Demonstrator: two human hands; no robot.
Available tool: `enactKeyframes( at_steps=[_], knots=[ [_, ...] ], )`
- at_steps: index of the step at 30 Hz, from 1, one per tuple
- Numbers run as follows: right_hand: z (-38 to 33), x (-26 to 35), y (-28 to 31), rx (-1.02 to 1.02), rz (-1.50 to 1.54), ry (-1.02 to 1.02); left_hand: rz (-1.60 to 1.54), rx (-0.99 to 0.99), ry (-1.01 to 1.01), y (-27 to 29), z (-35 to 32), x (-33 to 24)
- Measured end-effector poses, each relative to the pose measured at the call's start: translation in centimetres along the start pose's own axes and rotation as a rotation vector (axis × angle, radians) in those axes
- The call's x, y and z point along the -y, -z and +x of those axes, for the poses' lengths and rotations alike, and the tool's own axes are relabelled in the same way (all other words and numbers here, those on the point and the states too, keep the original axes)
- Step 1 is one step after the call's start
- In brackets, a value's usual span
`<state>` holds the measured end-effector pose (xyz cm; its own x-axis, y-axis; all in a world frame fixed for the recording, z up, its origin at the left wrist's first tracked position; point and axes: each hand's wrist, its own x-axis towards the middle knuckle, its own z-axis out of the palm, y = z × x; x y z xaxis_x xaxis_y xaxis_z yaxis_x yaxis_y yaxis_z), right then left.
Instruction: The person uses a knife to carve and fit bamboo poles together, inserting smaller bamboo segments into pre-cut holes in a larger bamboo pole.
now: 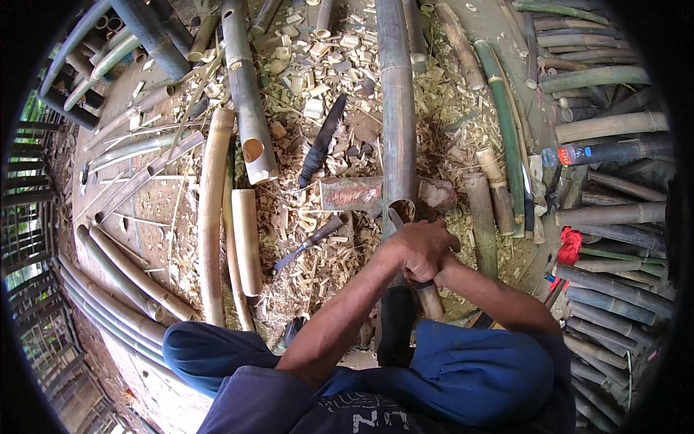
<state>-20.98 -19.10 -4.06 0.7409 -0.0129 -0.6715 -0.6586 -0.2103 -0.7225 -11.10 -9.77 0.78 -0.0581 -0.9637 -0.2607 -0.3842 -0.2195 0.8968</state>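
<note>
A long grey-green bamboo pole [397, 130] runs away from me, its hollow near end propped on a reddish block [350, 194]. Both my hands are closed together just in front of that end. My left hand [415, 252] lies uppermost, with its fingers wrapped round. Partly covered by it, my right hand [442, 265] is closed too. From between the hands and the pole's opening sticks a narrow knife blade [395, 218]; its handle is hidden in the grip. Below the hands, a short bamboo piece [431, 301] shows beside my dark-clad foot [397, 325].
Wood chips [318, 94] cover the ground. A dark-handled knife [309, 242] and a black sheathed blade [323, 141] lie left of the pole. Bamboo lengths [248, 94] lie leftward; stacked bamboo [611, 130], a plastic bottle [567, 155] and a red cloth [569, 246] are at right.
</note>
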Motion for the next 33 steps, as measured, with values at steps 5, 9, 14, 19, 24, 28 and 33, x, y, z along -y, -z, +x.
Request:
enactKeyframes(
  at_steps=[5, 9, 14, 19, 24, 28, 33],
  knots=[
    [-1.2, 2.5, 6.2, 0.124, -0.349, -0.013, -0.098, -0.466, 0.059, -1.8, 0.0, -1.4],
    [-2.4, 3.7, 7.9, 0.159, -0.453, -0.045, -0.144, -0.630, 0.205, -2.4, 0.0, -4.4],
    [-0.6, 3.3, 1.9, 0.013, -0.164, 0.000, -0.112, -0.356, 0.041, -1.6, -1.3, -1.8],
    [0.6, 4.3, -5.6, -0.116, 0.551, 0.062, 0.067, -0.439, 0.010, -0.4, -5.7, 1.2],
    [-6.4, 3.7, -5.2, -0.160, 1.384, -0.206, -0.345, -0.370, 0.485, -3.5, -13.1, -4.7],
    [-6.4, 1.4, -5.8, 0.049, 1.092, -0.086, 0.048, -0.307, 0.657, -5.7, -15.6, -3.4],
    [-2.1, 2.4, -6.1, 0.184, 1.462, -0.079, 0.474, -0.180, 0.680, 2.7, -13.5, -2.5]
  ],
)
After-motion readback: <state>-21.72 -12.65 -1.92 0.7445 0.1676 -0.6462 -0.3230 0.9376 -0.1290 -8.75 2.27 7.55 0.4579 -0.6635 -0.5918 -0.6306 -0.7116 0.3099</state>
